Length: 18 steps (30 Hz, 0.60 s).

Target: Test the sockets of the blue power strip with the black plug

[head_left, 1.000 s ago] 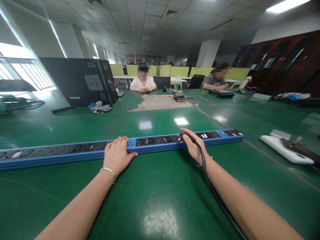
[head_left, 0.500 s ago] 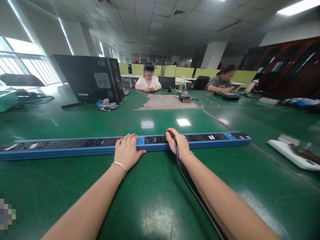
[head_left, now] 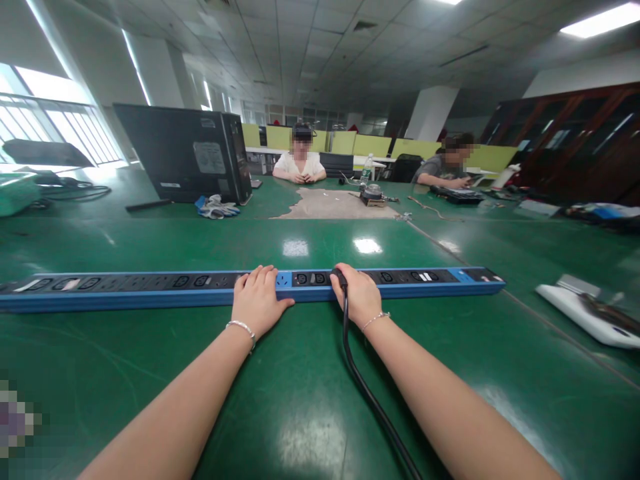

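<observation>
While the left hand (head_left: 257, 300) lies draped over the blue power strip (head_left: 125, 301), thumb along the near side, the right hand (head_left: 361, 293) grasps a black plug (head_left: 341, 276) at the strip's top. Left hand unclenched; cannot tell whether it grips. Plug's seating hidden by the fingers. Strip stretches crosswise on the green table (head_left: 280, 367); black cable (head_left: 373, 400) trails from plug toward the wearer. Farther back, gloves (head_left: 217, 208) lie beside a dark computer case (head_left: 180, 157).

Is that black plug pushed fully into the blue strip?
Cannot tell: the right hand holds the black plug at the blue strip, but its prong end is hidden.
</observation>
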Each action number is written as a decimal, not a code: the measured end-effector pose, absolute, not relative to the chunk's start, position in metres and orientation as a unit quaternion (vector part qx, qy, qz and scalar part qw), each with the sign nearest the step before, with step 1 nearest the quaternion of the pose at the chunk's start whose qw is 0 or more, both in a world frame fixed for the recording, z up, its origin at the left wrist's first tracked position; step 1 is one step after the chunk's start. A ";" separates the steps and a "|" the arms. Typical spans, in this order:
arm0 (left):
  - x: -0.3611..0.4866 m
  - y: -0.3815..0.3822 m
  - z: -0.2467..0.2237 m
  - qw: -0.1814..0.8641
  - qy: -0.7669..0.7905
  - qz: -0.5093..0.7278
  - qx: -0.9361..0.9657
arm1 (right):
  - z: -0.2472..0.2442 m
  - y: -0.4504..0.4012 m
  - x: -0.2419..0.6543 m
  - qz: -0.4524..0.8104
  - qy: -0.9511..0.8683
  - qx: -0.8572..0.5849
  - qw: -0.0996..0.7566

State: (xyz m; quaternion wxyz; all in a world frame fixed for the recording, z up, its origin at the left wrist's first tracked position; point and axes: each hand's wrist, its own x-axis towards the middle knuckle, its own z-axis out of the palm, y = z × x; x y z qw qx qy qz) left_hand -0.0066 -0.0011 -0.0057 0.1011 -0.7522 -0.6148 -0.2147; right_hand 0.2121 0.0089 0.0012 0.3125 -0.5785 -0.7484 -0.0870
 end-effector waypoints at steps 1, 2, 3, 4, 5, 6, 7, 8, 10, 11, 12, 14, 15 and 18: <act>-0.007 -0.001 -0.006 0.101 -0.615 -0.215 -0.752 | 0.000 0.008 0.215 -0.077 -0.755 -0.572 0.311; -0.007 -0.001 -0.006 0.100 -0.615 -0.216 -0.752 | -0.001 0.008 0.218 -0.066 -0.761 -0.567 0.309; -0.007 -0.001 -0.006 0.097 -0.617 -0.218 -0.750 | -0.003 0.006 0.221 -0.055 -0.767 -0.562 0.305; -0.007 -0.001 -0.006 0.095 -0.618 -0.221 -0.748 | -0.005 0.004 0.224 -0.045 -0.772 -0.560 0.299; -0.007 -0.002 -0.005 0.093 -0.620 -0.225 -0.746 | -0.007 0.001 0.226 -0.038 -0.774 -0.560 0.292; -0.007 -0.003 -0.005 0.091 -0.621 -0.230 -0.744 | -0.010 -0.003 0.229 -0.035 -0.776 -0.562 0.285; -0.005 -0.004 -0.004 0.088 -0.618 -0.234 -0.745 | -0.012 -0.006 0.231 -0.034 -0.777 -0.563 0.279; -0.002 -0.006 -0.002 0.085 -0.610 -0.238 -0.751 | -0.014 -0.010 0.232 -0.037 -0.778 -0.563 0.274; 0.008 -0.009 0.001 0.078 -0.574 -0.244 -0.777 | -0.018 -0.015 0.234 -0.046 -0.780 -0.562 0.272; 0.016 -0.010 0.004 0.073 -0.550 -0.245 -0.795 | -0.020 -0.016 0.235 -0.051 -0.779 -0.562 0.273; 0.025 -0.010 0.007 0.067 -0.523 -0.246 -0.813 | -0.021 -0.017 0.235 -0.056 -0.778 -0.561 0.276; 0.045 -0.007 0.013 0.048 -0.488 -0.247 -0.836 | -0.023 -0.017 0.235 -0.066 -0.777 -0.559 0.282; 0.055 -0.004 0.017 0.035 -0.487 -0.249 -0.837 | -0.023 -0.016 0.235 -0.069 -0.777 -0.557 0.284; 0.078 0.008 0.025 -0.022 -0.483 -0.223 -0.847 | -0.024 -0.015 0.235 -0.072 -0.779 -0.554 0.285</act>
